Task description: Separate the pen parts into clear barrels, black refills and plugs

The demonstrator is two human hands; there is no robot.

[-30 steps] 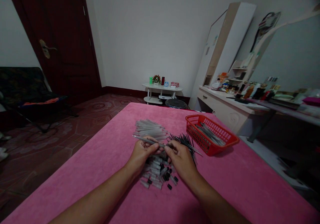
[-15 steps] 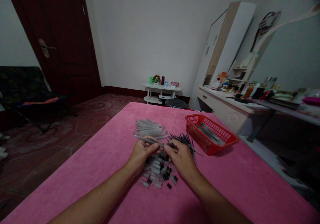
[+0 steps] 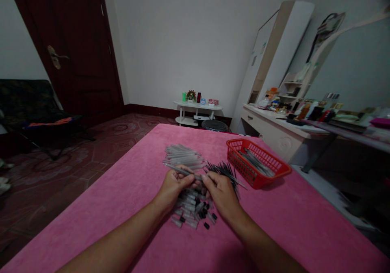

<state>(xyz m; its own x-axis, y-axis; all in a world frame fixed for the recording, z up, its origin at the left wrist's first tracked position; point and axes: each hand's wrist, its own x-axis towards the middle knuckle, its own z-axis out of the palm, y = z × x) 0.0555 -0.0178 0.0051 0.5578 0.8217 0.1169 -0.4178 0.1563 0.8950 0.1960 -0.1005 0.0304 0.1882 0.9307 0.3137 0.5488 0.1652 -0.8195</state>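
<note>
Between the fingers of my left hand (image 3: 179, 181) is a slim pen (image 3: 176, 168), tilted slightly, its far end pointing left. My right hand (image 3: 217, 185) pinches at the pen's right end; any small part inside that pinch is hidden. Below both hands lies a heap of clear caps (image 3: 189, 210) mixed with small black plugs (image 3: 202, 214). A stack of translucent pen barrels (image 3: 183, 155) lies just beyond my left hand. Dark thin refills (image 3: 224, 169) are bunched behind my right hand, partly covered by it.
A red plastic basket (image 3: 258, 179) holding several finished-looking pens (image 3: 257, 161) stands at the right on the pink cloth (image 3: 122, 208). Farther right is a dressing table (image 3: 274, 128) crowded with bottles. A small white stand (image 3: 198, 107) is against the back wall.
My right hand has shifted very slightly at the pen's end, its fingers closer to my left fingertips. Otherwise the pen and the piles look the same.
</note>
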